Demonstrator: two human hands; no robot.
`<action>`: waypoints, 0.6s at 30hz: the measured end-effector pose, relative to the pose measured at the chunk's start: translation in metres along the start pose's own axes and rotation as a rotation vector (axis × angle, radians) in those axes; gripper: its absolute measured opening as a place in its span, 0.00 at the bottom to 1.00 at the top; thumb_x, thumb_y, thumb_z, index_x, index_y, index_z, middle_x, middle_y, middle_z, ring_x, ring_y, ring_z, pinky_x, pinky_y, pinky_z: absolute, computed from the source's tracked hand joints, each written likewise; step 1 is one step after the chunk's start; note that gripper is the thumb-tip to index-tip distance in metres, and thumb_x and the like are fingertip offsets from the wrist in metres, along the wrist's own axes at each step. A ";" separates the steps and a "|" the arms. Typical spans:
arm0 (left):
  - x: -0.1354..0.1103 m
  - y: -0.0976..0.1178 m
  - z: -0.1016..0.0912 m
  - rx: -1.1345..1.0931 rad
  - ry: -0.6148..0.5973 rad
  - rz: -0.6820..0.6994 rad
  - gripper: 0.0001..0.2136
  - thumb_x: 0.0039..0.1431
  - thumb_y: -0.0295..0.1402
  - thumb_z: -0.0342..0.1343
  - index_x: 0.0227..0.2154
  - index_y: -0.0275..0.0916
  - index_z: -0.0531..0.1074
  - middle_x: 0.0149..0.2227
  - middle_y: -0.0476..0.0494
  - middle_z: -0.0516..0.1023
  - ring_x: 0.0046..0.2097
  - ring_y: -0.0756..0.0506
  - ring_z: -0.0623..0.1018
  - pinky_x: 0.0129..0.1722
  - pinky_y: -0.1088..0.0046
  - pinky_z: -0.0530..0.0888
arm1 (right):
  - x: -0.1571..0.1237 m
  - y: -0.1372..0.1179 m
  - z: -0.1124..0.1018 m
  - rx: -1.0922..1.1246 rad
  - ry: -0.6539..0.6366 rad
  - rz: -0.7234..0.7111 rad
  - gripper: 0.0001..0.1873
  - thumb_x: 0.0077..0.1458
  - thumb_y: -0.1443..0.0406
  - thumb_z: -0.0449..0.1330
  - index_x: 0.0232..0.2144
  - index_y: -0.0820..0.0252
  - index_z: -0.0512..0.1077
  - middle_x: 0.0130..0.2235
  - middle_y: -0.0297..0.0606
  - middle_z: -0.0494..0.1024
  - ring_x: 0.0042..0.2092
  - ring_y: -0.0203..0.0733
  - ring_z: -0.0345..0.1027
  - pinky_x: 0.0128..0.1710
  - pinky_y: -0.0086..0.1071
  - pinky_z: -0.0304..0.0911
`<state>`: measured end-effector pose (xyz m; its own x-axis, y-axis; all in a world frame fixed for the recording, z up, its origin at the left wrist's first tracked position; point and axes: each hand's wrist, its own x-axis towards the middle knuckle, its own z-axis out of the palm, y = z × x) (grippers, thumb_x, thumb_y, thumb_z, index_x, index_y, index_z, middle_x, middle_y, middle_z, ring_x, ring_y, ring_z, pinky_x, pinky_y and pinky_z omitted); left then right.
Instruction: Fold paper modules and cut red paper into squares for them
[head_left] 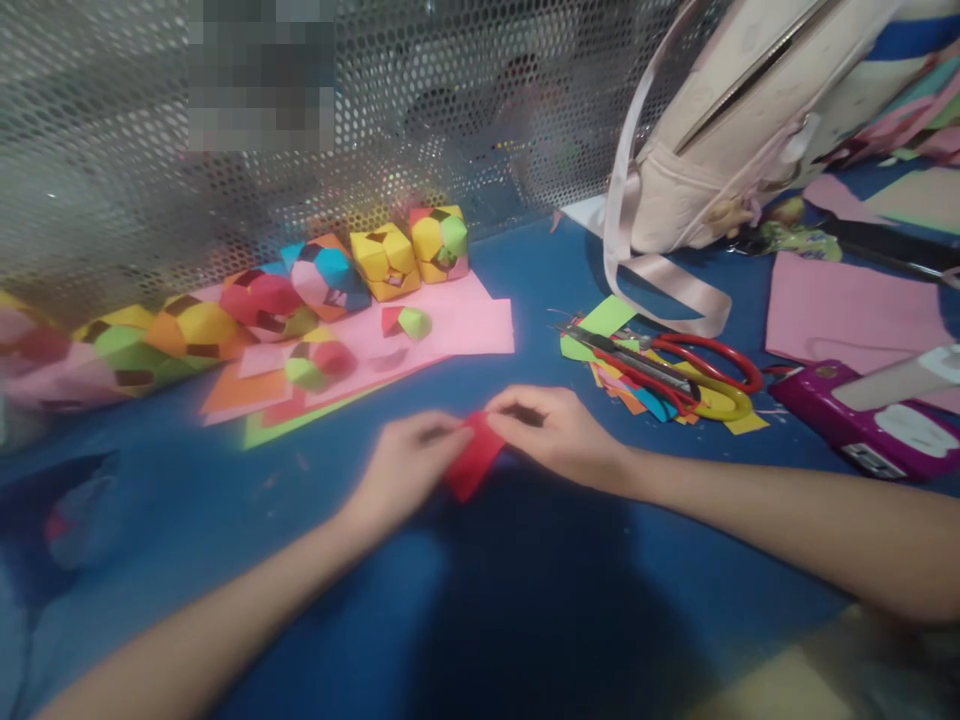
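Observation:
A small piece of red paper (477, 462) is pinched between both hands above the blue table, near the middle of the view. My left hand (412, 455) grips its left edge, fingers closed and somewhat blurred. On the upper right corner of the paper, my right hand (551, 430) is closed too, thumb against fingers. Part of the paper is hidden behind the fingertips. Just beyond the hands lie a small red and green folded paper piece (409, 321) and a larger green, red and pink one (319, 364), both on pink sheets (472, 325).
Several colourful folded paper balls (259, 302) line the perforated metal panel (480, 130). To the right, scissors (720, 375) and a cutter (630, 358) lie on paper scraps (600, 345). Farther right are a purple device (862, 415), a pink sheet (847, 310) and a pale bag (697, 150).

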<state>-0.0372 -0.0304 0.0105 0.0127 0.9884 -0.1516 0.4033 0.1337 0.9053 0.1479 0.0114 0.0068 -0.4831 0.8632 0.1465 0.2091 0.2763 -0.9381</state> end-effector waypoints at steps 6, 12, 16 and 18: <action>-0.001 -0.001 0.001 -0.004 -0.016 -0.011 0.09 0.53 0.39 0.59 0.26 0.38 0.77 0.27 0.48 0.78 0.30 0.49 0.74 0.27 0.77 0.68 | 0.000 0.003 0.003 0.010 0.014 -0.021 0.08 0.53 0.65 0.55 0.26 0.61 0.72 0.28 0.34 0.76 0.30 0.35 0.66 0.30 0.28 0.62; -0.001 0.000 0.001 -0.002 -0.040 -0.035 0.10 0.53 0.40 0.58 0.25 0.38 0.76 0.27 0.46 0.79 0.28 0.48 0.75 0.28 0.74 0.70 | 0.001 0.003 0.002 0.043 -0.014 0.008 0.07 0.52 0.65 0.55 0.27 0.61 0.72 0.29 0.35 0.77 0.30 0.35 0.67 0.31 0.28 0.64; -0.003 0.002 0.003 0.027 -0.027 -0.011 0.10 0.52 0.39 0.58 0.25 0.37 0.76 0.26 0.45 0.79 0.28 0.48 0.75 0.27 0.75 0.70 | 0.002 0.004 0.002 0.041 -0.063 0.015 0.10 0.51 0.62 0.58 0.34 0.61 0.74 0.32 0.36 0.77 0.32 0.36 0.68 0.31 0.29 0.64; -0.004 0.003 0.004 0.045 -0.038 0.002 0.10 0.52 0.39 0.58 0.25 0.37 0.76 0.25 0.46 0.78 0.28 0.48 0.75 0.25 0.76 0.69 | 0.002 0.003 0.002 0.041 -0.071 0.011 0.09 0.51 0.62 0.59 0.32 0.61 0.74 0.31 0.35 0.77 0.31 0.36 0.67 0.31 0.29 0.64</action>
<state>-0.0319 -0.0345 0.0121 0.0478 0.9850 -0.1659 0.4438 0.1279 0.8869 0.1459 0.0129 0.0032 -0.5404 0.8335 0.1153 0.1798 0.2483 -0.9518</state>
